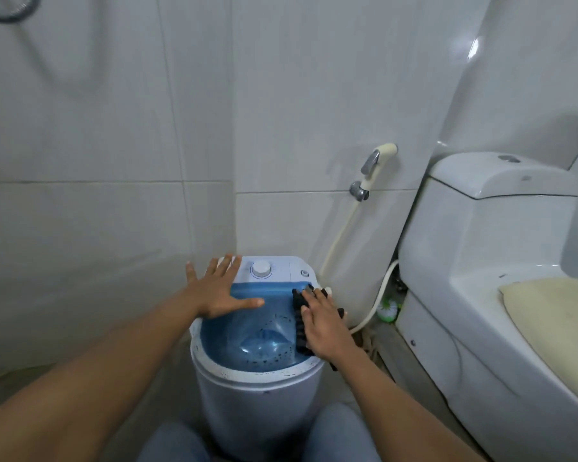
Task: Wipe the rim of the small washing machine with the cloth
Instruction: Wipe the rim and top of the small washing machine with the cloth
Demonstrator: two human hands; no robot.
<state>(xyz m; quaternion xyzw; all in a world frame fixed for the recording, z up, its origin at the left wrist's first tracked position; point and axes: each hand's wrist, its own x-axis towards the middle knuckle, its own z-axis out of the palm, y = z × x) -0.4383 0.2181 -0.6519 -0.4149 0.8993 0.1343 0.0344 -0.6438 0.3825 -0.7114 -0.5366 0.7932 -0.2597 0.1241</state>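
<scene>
Black cloth (300, 320), knobbly and soft-looking, draped over the right side of the rim (260, 371) of the small washing machine (259, 348); likely light and limp, apt to bunch or slide on smooth plastic, so best handled by flat pressure from above rather than a pinch. Right hand (324, 325): fingers spread, palm pressed flat on the cloth, holding it against the rim. Left hand (219, 291): open, fingers splayed, resting on the far-left top of the machine beside the control panel, gripping nothing, seemingly steadying the body. Machine: white plastic shell, probably light enough to shift under a hard wipe, hence the bracing hand. Tub (257, 338): blue, open, perforated wall; no laundry visible, whether any water sits at the bottom cannot be told. Rim: white, dark specks along the near edge, judged not yet wiped there. Dial (261, 269): white, on the panel behind the tub. Toilet (481, 261): white, standing just right of the machine
</scene>
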